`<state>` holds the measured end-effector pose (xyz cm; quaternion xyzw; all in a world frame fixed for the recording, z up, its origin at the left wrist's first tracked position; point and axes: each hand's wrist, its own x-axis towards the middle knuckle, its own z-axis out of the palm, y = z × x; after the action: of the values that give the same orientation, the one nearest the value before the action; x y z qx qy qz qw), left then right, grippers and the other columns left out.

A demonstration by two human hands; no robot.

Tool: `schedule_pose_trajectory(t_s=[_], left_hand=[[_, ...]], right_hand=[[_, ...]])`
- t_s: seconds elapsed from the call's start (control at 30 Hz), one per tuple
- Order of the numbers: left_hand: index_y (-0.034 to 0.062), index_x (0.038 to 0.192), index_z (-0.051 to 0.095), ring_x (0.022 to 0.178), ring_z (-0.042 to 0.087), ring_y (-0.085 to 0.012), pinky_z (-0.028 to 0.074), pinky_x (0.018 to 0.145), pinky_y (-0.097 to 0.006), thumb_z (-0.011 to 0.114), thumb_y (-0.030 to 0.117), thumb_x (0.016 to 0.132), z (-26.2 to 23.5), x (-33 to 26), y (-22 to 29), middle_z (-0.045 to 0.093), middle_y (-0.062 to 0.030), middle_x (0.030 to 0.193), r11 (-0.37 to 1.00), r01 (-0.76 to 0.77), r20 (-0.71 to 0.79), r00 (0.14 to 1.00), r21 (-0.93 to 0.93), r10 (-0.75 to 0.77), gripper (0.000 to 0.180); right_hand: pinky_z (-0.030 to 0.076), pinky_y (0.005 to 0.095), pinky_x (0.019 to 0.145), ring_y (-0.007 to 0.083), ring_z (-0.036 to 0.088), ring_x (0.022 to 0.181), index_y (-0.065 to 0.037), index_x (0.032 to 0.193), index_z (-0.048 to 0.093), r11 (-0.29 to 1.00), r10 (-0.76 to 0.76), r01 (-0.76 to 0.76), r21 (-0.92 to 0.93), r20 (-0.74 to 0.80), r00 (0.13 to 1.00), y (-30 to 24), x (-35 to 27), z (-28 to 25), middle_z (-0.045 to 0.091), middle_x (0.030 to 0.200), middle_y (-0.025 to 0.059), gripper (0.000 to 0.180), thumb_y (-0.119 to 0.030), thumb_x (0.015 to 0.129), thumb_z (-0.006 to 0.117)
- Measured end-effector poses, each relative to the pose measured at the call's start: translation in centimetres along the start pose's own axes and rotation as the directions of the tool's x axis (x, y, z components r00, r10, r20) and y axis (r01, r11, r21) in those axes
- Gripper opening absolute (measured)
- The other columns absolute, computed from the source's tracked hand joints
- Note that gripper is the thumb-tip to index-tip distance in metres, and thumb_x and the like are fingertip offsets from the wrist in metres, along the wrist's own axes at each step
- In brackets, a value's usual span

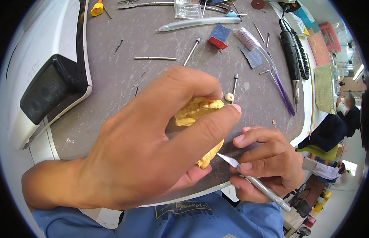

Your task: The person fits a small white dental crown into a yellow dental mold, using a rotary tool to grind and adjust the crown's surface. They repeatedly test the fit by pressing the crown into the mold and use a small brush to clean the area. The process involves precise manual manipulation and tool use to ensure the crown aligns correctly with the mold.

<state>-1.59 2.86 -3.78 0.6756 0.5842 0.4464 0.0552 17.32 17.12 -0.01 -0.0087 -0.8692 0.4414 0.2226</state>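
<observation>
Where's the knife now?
Head view, lower right of centre: the knife is in the right hand, its blade tip close by the yellow dental model.

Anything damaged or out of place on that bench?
Yes: dark, gouge-like marks break the grey work surface beyond the left hand, and a small orange fragment lies loose near the surface's right edge, like debris.

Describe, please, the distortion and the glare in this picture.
In head view, the grey tabletop has bowed edges; in head view, the knife shows bright highlights along its handle; in head view, a bright strip at far right looks washed out.
</observation>
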Motion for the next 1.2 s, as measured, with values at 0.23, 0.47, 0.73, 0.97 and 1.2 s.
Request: schedule_pose_trajectory(t_s=[0.23, 0.47, 0.73, 0.97, 1.2], left_hand=[[0.0017, 0.12, 0.066, 0.105, 0.06, -0.028, 0.054, 0.084, -0.034, 0.085, 0.01, 0.059, -0.2, 0.0, -0.5, 0.051, -0.0163, 0.118, 0.996, -0.06, 0.038, 0.998, 0.058, 0.058, 0.065], [0.0021, 0.119, 0.067, 0.104, 0.061, -0.0285, 0.054, 0.083, -0.034, 0.085, 0.013, 0.061, -0.2, 0.1, -0.7, 0.052, -0.0163, 0.116, 0.993, -0.095, 0.036, 0.995, 0.067, 0.093, 0.062], [0.0022, 0.117, 0.067, 0.103, 0.06, -0.0283, 0.054, 0.083, -0.034, 0.085, 0.015, 0.061, -1.0, 1.1, 1.7, 0.052, -0.0164, 0.115, 0.997, 0.061, 0.07, 0.995, 0.054, -0.065, 0.06], [0.0022, 0.115, 0.068, 0.102, 0.06, -0.0281, 0.054, 0.083, -0.034, 0.085, 0.017, 0.062, -1.2, 1.0, 2.4, 0.053, -0.0166, 0.113, 0.991, 0.115, 0.067, 0.991, 0.068, -0.119, 0.058], [0.0023, 0.115, 0.068, 0.101, 0.06, -0.0278, 0.055, 0.083, -0.033, 0.085, 0.017, 0.061, -1.2, 1.1, 2.8, 0.053, -0.0168, 0.112, 0.988, 0.136, 0.074, 0.987, 0.066, -0.141, 0.058]], right_hand=[[0.037, 0.0594, 0.105, 0.0355, 0.068, 0.097, -0.011, 0.083, 0.06, 0.99, -0.009, 0.023, -0.141, 0.099, 0.995, 0.2, 0.4, -0.5, 0.069, 0.069, 0.0041, 0.025, -0.014, 0.073, 0.082], [0.036, 0.0612, 0.106, 0.0376, 0.069, 0.098, -0.01, 0.081, 0.059, 0.991, 0.024, -0.002, -0.132, 0.163, 0.986, 0.3, 0.6, -0.7, 0.069, 0.07, 0.0053, 0.023, -0.01, 0.071, 0.08], [0.034, 0.0623, 0.107, 0.0382, 0.069, 0.097, -0.01, 0.083, 0.061, 0.99, 0.001, 0.027, -0.14, 0.192, 0.981, 0.5, 0.7, -0.8, 0.069, 0.071, 0.0063, 0.023, -0.01, 0.071, 0.081], [0.033, 0.0632, 0.107, 0.0378, 0.069, 0.098, -0.012, 0.081, 0.062, 0.983, 0.042, -0.007, -0.181, 0.192, 0.98, 0.0, 0.9, -0.5, 0.069, 0.072, 0.0058, 0.023, -0.008, 0.07, 0.082], [0.034, 0.0631, 0.107, 0.0363, 0.069, 0.096, -0.013, 0.079, 0.061, 0.989, 0.038, -0.007, -0.145, 0.211, 0.977, 0.3, 1.2, -0.8, 0.07, 0.072, 0.0044, 0.023, -0.01, 0.07, 0.083]])
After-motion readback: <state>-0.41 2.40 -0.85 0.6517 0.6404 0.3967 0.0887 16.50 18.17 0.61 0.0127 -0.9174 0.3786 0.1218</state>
